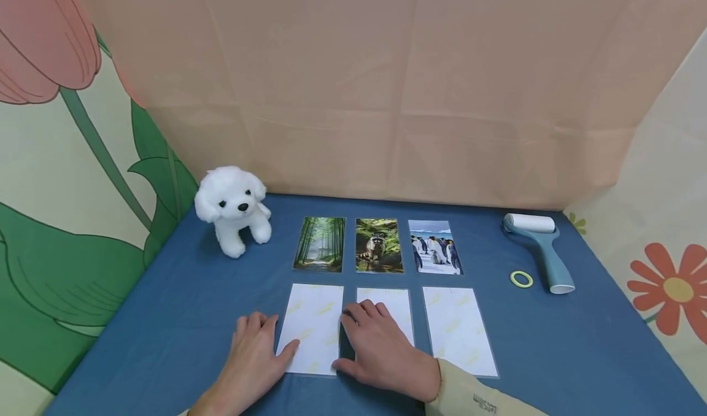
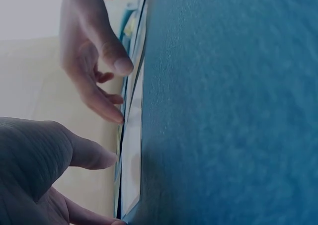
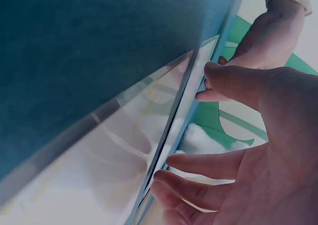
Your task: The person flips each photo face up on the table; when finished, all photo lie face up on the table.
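Note:
My left hand (image 1: 251, 354) lies at the left edge of the left white card (image 1: 312, 327), thumb over its surface and fingers along its side. At that card's right edge, my right hand (image 1: 381, 348) touches down with its fingertips and thumb, partly covering the middle white card (image 1: 394, 308). A third white card (image 1: 461, 330) lies to the right. All three are pale with faint yellow marks. In the right wrist view, the fingertips (image 3: 171, 160) sit right by the card edges. The left wrist view shows both thumbs close over the left card (image 2: 131, 160).
Behind the white cards lie three picture cards: a forest (image 1: 320, 244), a raccoon (image 1: 378, 245) and penguins (image 1: 436, 247). A white plush dog (image 1: 234, 210) sits at the back left. On the right are a lint roller (image 1: 544, 250) and a yellow-green ring (image 1: 521, 279).

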The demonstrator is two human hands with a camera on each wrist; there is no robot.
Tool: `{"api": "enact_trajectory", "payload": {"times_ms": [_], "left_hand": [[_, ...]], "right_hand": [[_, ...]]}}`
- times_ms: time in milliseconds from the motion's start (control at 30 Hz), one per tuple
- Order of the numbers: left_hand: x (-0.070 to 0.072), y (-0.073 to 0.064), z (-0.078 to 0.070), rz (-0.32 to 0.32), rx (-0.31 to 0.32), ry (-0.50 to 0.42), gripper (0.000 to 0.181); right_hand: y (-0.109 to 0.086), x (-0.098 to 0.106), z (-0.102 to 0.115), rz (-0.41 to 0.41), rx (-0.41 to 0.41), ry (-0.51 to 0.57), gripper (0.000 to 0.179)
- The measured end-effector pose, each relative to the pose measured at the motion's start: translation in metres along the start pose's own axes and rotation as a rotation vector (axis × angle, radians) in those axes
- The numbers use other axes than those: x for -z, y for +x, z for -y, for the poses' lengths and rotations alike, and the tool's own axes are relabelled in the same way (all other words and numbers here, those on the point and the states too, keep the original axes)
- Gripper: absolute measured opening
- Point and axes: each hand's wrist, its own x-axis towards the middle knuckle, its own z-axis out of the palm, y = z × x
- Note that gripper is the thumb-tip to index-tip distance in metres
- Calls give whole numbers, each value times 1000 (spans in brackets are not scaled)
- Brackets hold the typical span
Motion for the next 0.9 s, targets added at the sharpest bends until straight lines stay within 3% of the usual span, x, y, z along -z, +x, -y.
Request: {"api": "enact_trajectory", "payload": {"times_ms": [533, 900], "left_hand": [[-3, 1, -9, 42, 35, -36, 59], [-1, 0, -4, 15, 29, -154, 50]], "right_hand": [[5, -3, 2, 25, -9, -21, 63], [6, -3, 4, 25, -2, -7, 61]]}}
